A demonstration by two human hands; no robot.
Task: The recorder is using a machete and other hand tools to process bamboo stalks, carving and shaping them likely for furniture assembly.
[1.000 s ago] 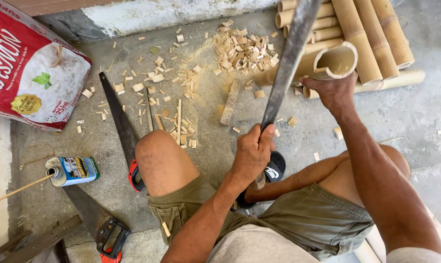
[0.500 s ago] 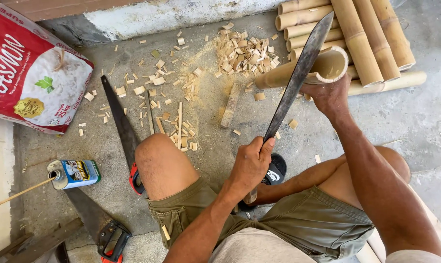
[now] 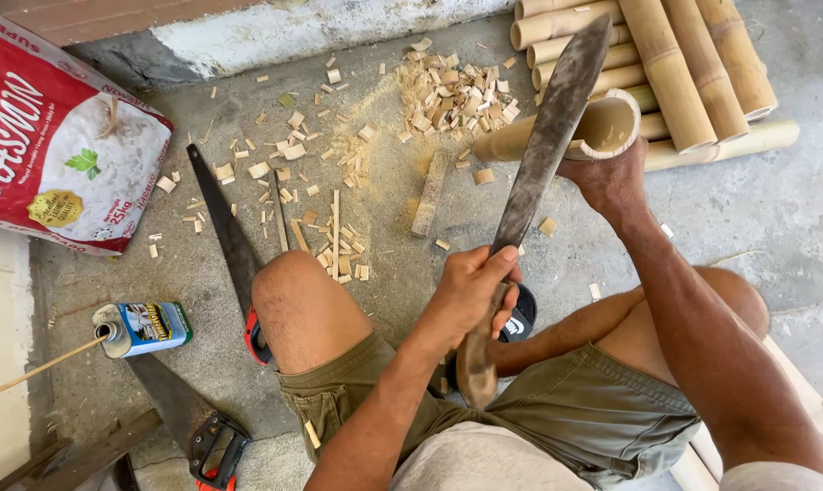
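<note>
Bamboo is the work here: your right hand [image 3: 611, 177] grips a hollow bamboo tube [image 3: 566, 132] just beyond your knuckles, while your left hand [image 3: 470, 291] is closed round the handle of a long machete [image 3: 548, 136] whose blade rests across the tube's open rim. Keep the right fingers below that rim, clear of the edge, and hold the blade centred before pressing.
</note>
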